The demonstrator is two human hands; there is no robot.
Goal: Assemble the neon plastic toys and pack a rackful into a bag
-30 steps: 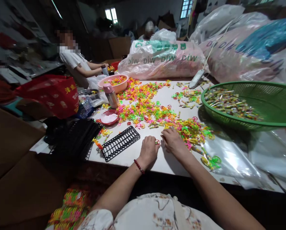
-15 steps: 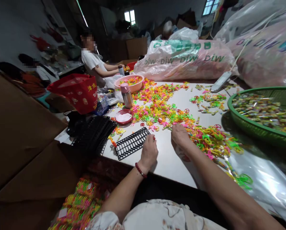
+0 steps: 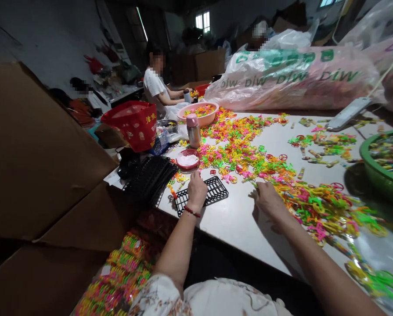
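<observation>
A black plastic rack (image 3: 218, 189) with rows of slots lies near the table's front edge. Over its left half is my left hand (image 3: 197, 191), a red bead bracelet at the wrist. Its fingers are pinched together; whatever they hold is hidden. An orange plastic piece (image 3: 173, 193) sits at the rack's left end. Farther right, my right hand (image 3: 269, 199) is closed at the near edge of a heap of bright plastic pieces (image 3: 249, 153). A small greenish patterned tube (image 3: 253, 184) shows at its fingertips.
Stacked black racks (image 3: 152, 177) lie left of mine. Behind are a red basket (image 3: 188, 165), a flask (image 3: 193, 134) and a pink basin (image 3: 212, 116). A green basket (image 3: 369, 153) of tubes stands right. A person in white (image 3: 155, 85) works across the table.
My left hand has moved from the rack's right end to over its left half. My right hand stays beside the heap. The view has turned left, so the scene sits farther right.
</observation>
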